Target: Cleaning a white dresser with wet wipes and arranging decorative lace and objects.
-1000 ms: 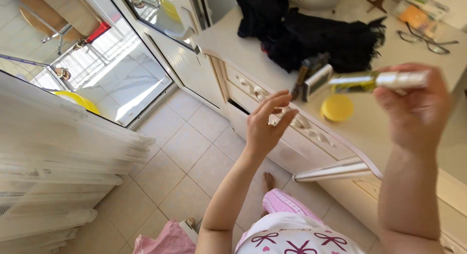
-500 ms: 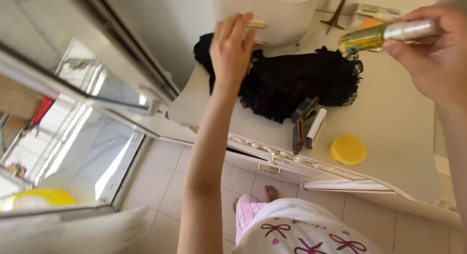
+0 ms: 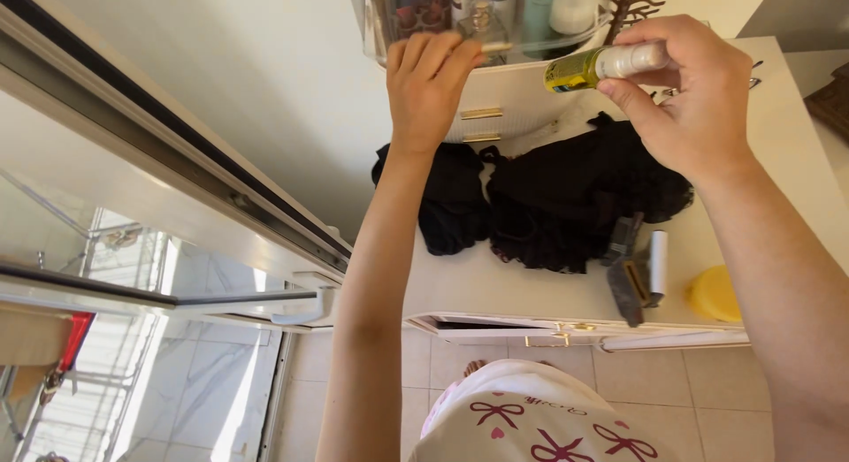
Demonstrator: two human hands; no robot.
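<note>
Room: a tiled floor [image 3: 690, 382] below, a pale wall on the left, and a glass door with a white handle [image 3: 305, 310] at the near left.
Table: a cream table [image 3: 495, 290] with drawers along its near edge, one drawer slightly open.
Organiser: a clear-topped cosmetics organiser [image 3: 495, 91] stands at the far side of the table, with cream drawers and gold pulls; bottles show behind its clear wall.
Left hand: the left hand [image 3: 427, 77] is raised flat against the organiser front, fingers straight and close together, fingertips at the clear upper part; it grips nothing.
Right hand: the right hand [image 3: 694, 95] is closed around a small bottle [image 3: 597, 66], pinched between thumb and fingers.
Bottle: it has a yellow-green body and a silvery-white cap end, lies roughly level in the air, just in front of the organiser and right of the left hand.
Black cloth: a heap of black fabric [image 3: 548, 201] lies on the table below both hands.
Other things: a dark brush-like tool [image 3: 630, 281] and a white tube [image 3: 658, 260] lie right of the cloth; a yellow round lid [image 3: 715, 294] sits at the right edge.
Clothing: a white top with dark red bows [image 3: 531, 427] shows at the bottom.
</note>
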